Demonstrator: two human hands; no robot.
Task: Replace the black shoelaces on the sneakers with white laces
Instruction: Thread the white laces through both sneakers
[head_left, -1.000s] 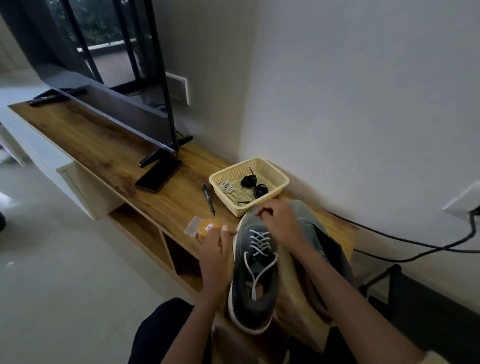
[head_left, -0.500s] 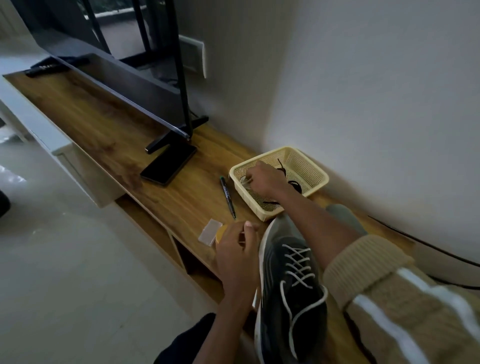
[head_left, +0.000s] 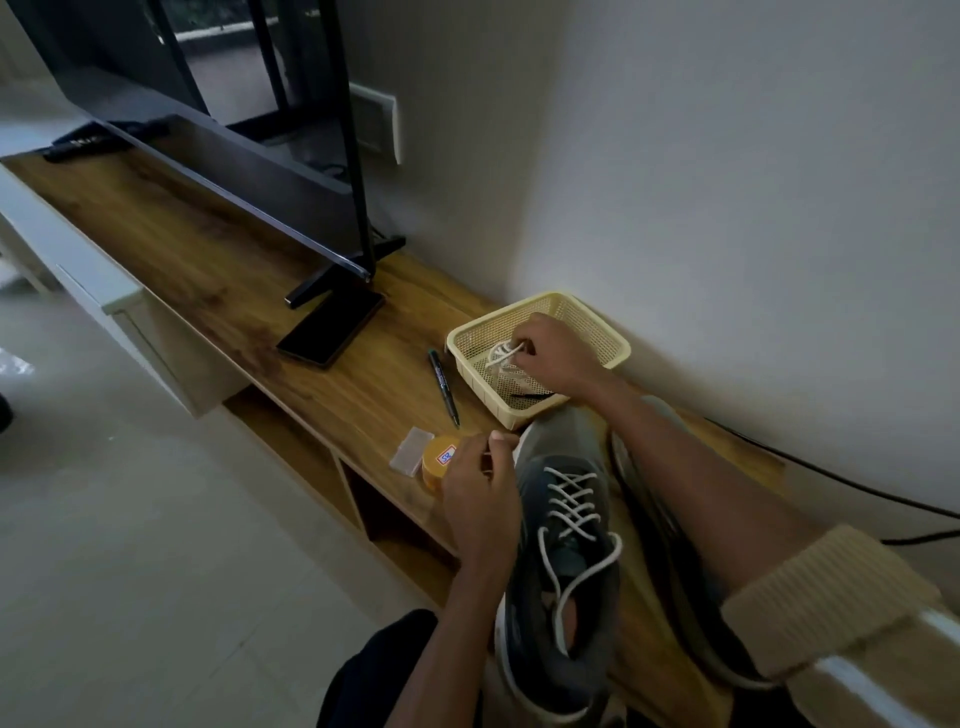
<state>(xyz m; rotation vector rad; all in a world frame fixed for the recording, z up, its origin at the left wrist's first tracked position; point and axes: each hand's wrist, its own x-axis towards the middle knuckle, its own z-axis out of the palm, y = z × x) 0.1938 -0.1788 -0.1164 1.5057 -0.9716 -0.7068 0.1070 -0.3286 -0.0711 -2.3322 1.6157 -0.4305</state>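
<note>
A grey sneaker (head_left: 566, 587) laced with a white lace stands on the wooden cabinet top, toe pointing away from me. A second grey sneaker (head_left: 660, 519) lies to its right, mostly hidden under my right forearm. My right hand (head_left: 558, 353) reaches into the yellow mesh basket (head_left: 602, 332) and pinches a coiled white lace (head_left: 501, 356). A black lace (head_left: 530, 396) shows in the basket below that hand. My left hand (head_left: 480, 499) rests against the left side of the laced sneaker, fingers curled, thumb up near the toe.
A black marker (head_left: 443, 387) lies left of the basket. An orange round tin (head_left: 439, 462) and a small clear box (head_left: 412, 451) sit by my left hand. A phone (head_left: 332, 330) lies by the TV stand foot (head_left: 337, 275). Cables (head_left: 841, 480) run along the wall at right.
My right hand left the laced sneaker, reached into the basket and took hold of the white lace coil. My left hand stayed beside the sneaker. The view shifted closer.
</note>
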